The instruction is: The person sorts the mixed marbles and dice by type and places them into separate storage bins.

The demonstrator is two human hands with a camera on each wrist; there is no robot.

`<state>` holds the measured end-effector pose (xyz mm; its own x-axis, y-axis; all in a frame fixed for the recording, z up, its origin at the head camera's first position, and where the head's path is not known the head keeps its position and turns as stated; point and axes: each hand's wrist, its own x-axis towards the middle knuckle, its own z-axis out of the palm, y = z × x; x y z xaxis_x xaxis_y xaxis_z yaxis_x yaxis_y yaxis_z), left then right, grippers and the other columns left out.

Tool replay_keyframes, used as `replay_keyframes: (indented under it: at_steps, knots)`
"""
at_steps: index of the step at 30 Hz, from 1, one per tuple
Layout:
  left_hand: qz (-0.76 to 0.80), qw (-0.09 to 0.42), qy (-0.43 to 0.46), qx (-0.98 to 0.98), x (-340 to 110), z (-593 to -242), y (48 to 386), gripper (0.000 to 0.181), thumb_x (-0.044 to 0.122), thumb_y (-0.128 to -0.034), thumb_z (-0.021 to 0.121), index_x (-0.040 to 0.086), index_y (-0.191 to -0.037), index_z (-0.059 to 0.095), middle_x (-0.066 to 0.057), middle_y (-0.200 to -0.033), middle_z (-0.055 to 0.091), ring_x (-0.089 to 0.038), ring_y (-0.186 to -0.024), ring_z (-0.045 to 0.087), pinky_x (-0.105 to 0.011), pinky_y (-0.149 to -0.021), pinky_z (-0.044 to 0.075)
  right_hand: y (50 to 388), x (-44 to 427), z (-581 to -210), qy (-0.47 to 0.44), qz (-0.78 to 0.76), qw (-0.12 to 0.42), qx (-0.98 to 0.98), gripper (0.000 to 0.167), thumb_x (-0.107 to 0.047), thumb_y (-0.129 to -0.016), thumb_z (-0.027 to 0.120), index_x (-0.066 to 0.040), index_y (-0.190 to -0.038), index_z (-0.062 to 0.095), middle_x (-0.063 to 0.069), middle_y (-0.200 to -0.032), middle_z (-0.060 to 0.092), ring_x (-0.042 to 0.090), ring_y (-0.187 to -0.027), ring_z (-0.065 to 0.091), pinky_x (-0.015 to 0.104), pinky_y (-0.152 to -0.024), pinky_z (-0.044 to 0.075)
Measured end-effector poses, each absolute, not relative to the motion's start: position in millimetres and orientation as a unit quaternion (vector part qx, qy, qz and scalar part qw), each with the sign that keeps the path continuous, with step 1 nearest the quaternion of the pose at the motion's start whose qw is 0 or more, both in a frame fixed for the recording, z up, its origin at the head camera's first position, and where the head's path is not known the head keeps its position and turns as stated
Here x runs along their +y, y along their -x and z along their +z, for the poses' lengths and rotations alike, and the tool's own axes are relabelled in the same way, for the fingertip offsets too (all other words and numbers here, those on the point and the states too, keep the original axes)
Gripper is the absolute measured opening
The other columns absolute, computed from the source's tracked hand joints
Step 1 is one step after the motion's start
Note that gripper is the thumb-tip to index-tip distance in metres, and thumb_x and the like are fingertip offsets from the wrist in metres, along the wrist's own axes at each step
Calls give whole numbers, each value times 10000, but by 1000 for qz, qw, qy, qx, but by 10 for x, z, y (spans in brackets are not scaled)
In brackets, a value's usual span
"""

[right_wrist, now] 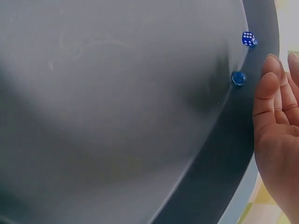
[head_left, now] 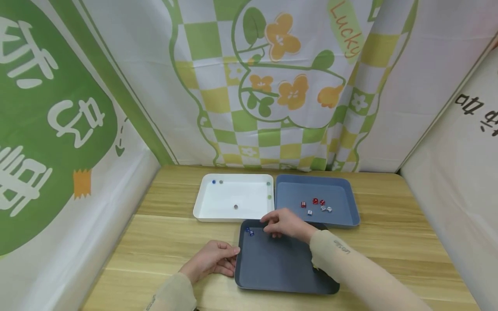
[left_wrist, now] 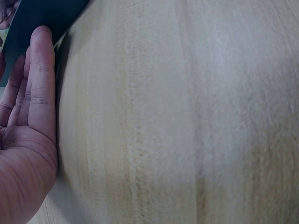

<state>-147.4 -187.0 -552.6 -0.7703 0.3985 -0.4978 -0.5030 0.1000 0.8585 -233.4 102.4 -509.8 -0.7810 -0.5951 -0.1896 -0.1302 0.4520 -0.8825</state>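
Observation:
My left hand (head_left: 218, 259) holds the left rim of a dark grey tray (head_left: 288, 270), thumb at the rim and the other fingers against the outer wall. In the left wrist view those fingers (left_wrist: 42, 79) look nearly straight. Over the tray's far edge hovers my right hand (head_left: 285, 223), fingers loosely bent, with nothing visible between them. The right wrist view has a blue glass bead (right_wrist: 238, 78) in the tray close to the fingertips. Just past it lies a blue die (right_wrist: 248, 38) with white dots, a second small blue piece partly hidden behind it.
Behind the dark tray stand a white tray (head_left: 233, 220) with several glass beads, and a blue-grey tray (head_left: 330, 190) with red dice (head_left: 315, 201) and white dice (head_left: 323, 208). All rest on a wooden table (head_left: 389, 242). Printed cloth (head_left: 280, 147) hangs at the back and sides.

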Motion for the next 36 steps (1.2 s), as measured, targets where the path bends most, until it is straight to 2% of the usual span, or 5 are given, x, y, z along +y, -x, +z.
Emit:
replay_keyframes:
  at_steps: [5,15,36]
  knots:
    - [669,338,43,661,-1871,-5521,1472,358,334,-966,725,-22,-1008,718,-121,-843,737,-179,-697,729,-347,-683,657,2327,969,-5134,225,-470,253,815,341,-136,-957,729,-36,-1281,692,141,-810,724,274,-688,673,412,-638,580]
    - [671,338,41,659,-1866,-5499,1465,366,339,-958,734,-24,-1001,718,-129,-846,740,-184,-696,731,-352,-683,658,2294,882,-5189,224,-468,281,808,385,-129,-959,726,-20,-1323,661,78,-789,724,242,-683,683,368,-640,597]
    - [669,339,42,660,-1867,-5505,1471,333,313,-981,707,-19,-987,717,-128,-846,739,-184,-695,730,-353,-682,658,2270,754,-5216,232,-444,293,814,437,-109,-944,739,-48,-1365,639,83,-791,728,239,-668,680,366,-633,592]
